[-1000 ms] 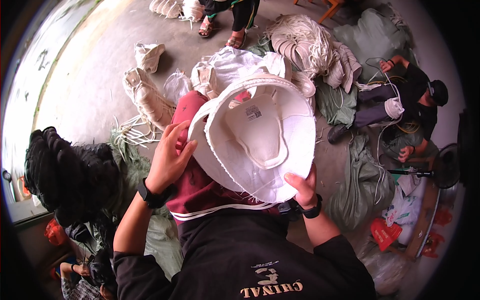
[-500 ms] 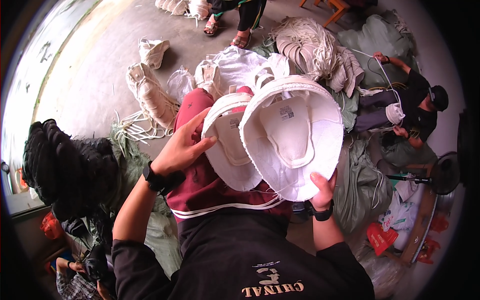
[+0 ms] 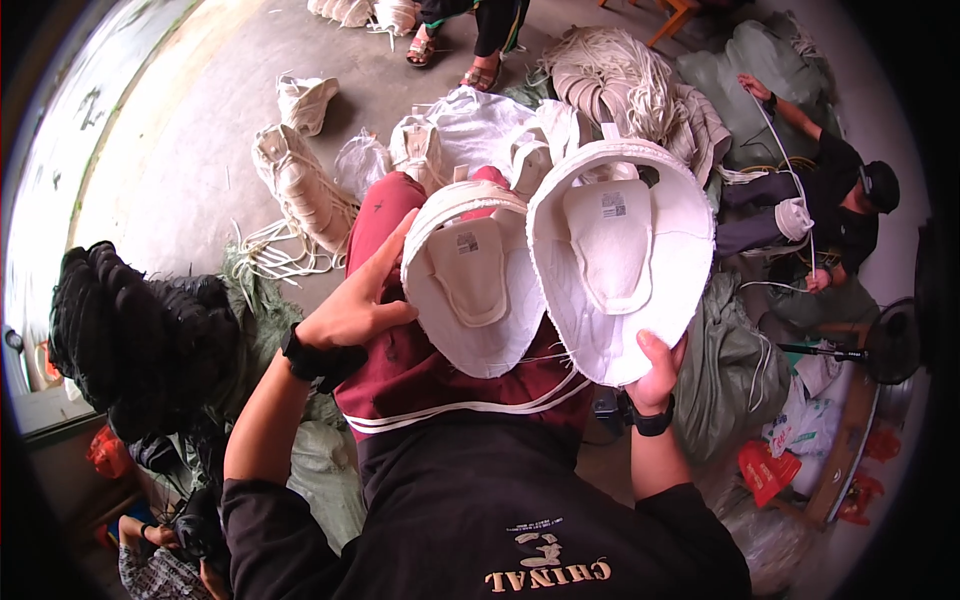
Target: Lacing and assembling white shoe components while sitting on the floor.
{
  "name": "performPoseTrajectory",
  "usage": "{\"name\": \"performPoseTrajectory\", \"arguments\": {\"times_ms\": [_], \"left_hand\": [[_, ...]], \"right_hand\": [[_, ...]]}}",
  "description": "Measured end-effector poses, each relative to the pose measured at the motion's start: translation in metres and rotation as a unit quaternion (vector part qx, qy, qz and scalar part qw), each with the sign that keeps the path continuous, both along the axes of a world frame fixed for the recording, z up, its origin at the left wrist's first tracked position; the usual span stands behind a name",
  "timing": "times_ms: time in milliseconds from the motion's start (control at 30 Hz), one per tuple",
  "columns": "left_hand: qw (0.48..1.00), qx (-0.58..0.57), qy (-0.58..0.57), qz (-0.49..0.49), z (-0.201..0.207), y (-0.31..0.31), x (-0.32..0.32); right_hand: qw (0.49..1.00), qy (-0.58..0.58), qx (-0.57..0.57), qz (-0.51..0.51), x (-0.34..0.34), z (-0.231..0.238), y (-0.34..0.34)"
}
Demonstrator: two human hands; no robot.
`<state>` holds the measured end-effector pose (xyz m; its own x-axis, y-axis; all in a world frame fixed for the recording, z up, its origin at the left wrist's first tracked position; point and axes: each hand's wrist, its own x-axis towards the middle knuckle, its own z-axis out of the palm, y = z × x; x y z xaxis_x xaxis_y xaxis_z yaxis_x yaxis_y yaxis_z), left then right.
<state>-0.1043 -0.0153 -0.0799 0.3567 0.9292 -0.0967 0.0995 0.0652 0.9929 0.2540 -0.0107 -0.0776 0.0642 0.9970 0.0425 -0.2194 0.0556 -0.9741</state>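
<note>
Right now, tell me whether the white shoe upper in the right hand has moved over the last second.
Yes: that white upper has shifted right, toward the grey-green sack on the floor.

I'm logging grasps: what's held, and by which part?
Right hand holds right white shoe upper by its lower edge; left hand is at left upper, grip unclear.

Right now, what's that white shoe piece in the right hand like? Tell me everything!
The white shoe piece looks like cloth, shaped like an open, rounded cup with a rough, frayed edge, narrower at its near end. Inside is a pale panel with a small printed patch; past it, there's a gap under a curved band. It's tilted so its inside shows. The right hand grips the near end, thumb inside. Just left is a smaller-looking white piece; I can't tell if they touch.
</note>
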Motion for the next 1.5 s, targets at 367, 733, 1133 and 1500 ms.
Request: {"name": "performPoseTrajectory", "arguments": {"times_ms": [367,733,1133,1500], "left_hand": [[1.0,0.024,-0.012,0.017,-0.014,0.016,0.015],[0.985,0.016,-0.046,0.164,0.034,0.032,0.01],[0.862,0.218,0.339,0.309,0.087,0.036,-0.016],[0.884,0.098,0.416,0.188,0.007,0.064,0.008]], "right_hand": [[0.999,0.028,0.003,-0.028,0.017,-0.003,-0.002],[0.996,0.066,0.032,-0.048,0.053,0.0,-0.005],[0.979,0.098,0.038,-0.173,0.076,0.003,0.004],[0.983,0.086,-0.007,-0.162,0.056,0.002,0.003]]}}
